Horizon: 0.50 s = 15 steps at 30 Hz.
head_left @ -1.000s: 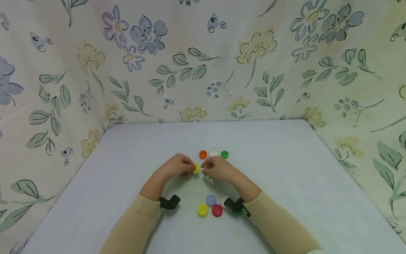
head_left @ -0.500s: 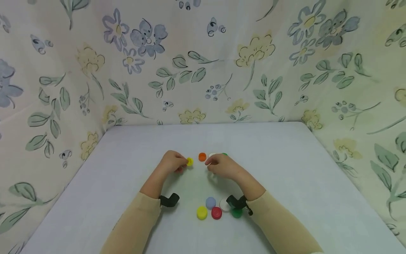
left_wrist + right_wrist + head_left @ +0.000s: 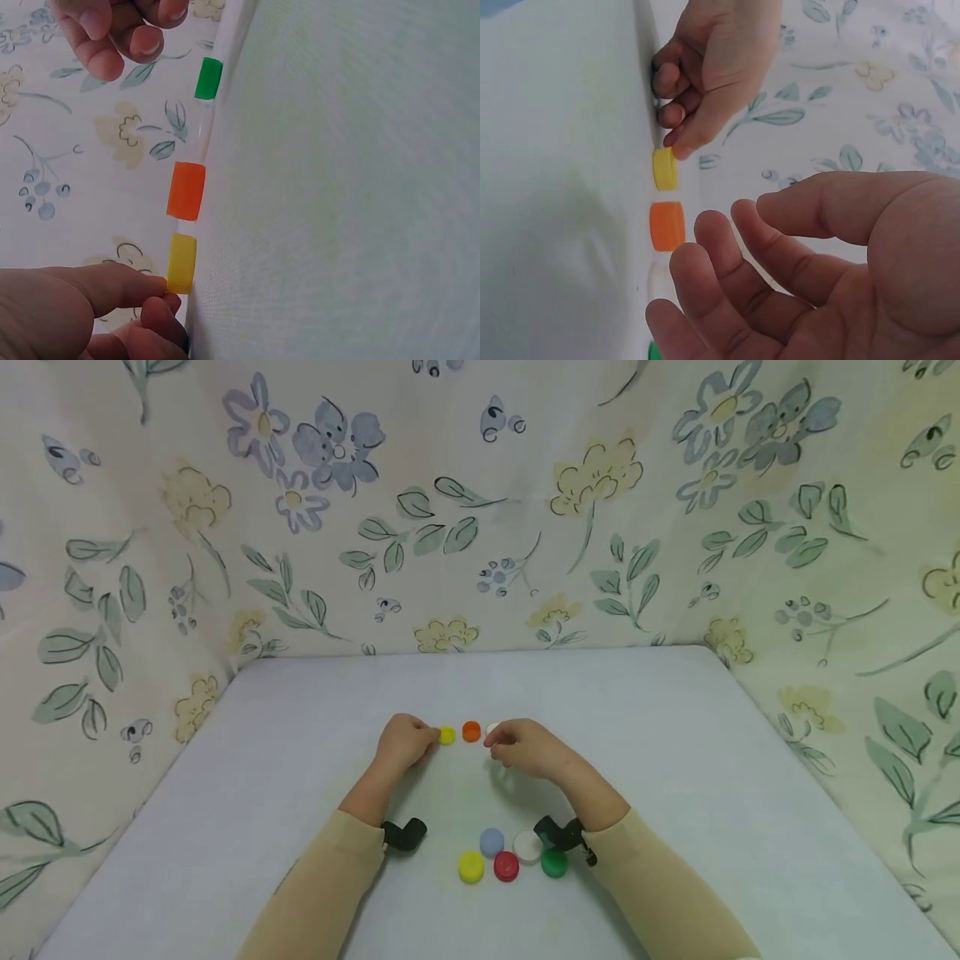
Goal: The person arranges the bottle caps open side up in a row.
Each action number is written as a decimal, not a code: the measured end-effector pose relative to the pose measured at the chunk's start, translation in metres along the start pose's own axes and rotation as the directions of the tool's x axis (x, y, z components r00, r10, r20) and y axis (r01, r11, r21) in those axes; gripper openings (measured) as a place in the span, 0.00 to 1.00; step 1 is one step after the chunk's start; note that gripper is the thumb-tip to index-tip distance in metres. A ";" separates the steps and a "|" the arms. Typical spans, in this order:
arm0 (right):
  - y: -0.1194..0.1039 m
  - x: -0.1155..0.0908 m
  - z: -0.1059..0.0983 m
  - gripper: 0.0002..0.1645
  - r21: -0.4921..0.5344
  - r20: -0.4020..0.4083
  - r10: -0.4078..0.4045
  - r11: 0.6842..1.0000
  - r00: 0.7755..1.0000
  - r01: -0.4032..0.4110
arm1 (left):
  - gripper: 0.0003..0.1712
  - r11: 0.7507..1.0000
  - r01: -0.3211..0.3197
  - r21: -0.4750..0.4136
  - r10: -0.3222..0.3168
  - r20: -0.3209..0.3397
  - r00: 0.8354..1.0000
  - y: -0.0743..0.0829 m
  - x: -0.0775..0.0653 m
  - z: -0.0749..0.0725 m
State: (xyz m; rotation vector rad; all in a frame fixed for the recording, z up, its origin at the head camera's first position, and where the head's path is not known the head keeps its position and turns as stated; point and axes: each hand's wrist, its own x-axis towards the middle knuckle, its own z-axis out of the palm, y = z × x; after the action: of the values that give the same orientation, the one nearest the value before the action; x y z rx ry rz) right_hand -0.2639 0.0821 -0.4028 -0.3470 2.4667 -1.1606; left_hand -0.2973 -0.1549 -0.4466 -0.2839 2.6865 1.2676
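With thumb and fingertips my left hand (image 3: pixel 405 743) pinches the left edge of a small yellow bottle cap (image 3: pixel 447 736), which sits on the table. To its right stand an orange cap (image 3: pixel 471 732) and a white cap (image 3: pixel 492 727), in a row. A green cap (image 3: pixel 209 79) ends this row in the left wrist view; the right hand hides it from the head camera. Hovering by the white cap, my right hand (image 3: pixel 528 748) holds nothing. Its fingers (image 3: pixel 769 300) are loosely bent and apart in the right wrist view.
Nearer the front of the white table (image 3: pixel 337 685) lies a cluster of caps: blue (image 3: pixel 492 842), yellow (image 3: pixel 471 867), red (image 3: pixel 506 866), white (image 3: pixel 528 847) and green (image 3: pixel 554 862). A floral cloth (image 3: pixel 465 527) rises behind the table and at its sides.
My left hand has carried the yellow cap left and away from me, then down beside the orange cap. My right hand has shifted slightly right, now covering the green cap in the head view.
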 end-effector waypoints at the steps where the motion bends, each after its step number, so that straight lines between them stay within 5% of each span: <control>1: 0.000 0.000 -0.001 0.13 -0.001 0.000 -0.001 1.000 1.000 0.001 | 0.13 1.000 0.000 0.004 0.000 -0.003 1.000 0.001 0.000 0.000; 10: 0.001 -0.004 -0.009 0.13 -0.004 0.004 0.011 1.000 1.000 -0.011 | 0.21 0.996 0.008 0.091 -0.011 0.022 1.000 0.005 -0.001 0.000; 15: 0.005 -0.008 -0.015 0.14 -0.010 0.003 0.010 1.000 1.000 -0.010 | 0.18 0.988 -0.020 0.153 0.016 0.025 1.000 0.004 -0.004 0.005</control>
State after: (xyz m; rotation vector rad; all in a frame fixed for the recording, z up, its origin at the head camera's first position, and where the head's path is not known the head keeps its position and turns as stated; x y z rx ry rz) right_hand -0.2636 0.0986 -0.3953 -0.3381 2.4697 -1.1439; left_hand -0.2937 -0.1475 -0.4457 -0.2242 2.7532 1.0536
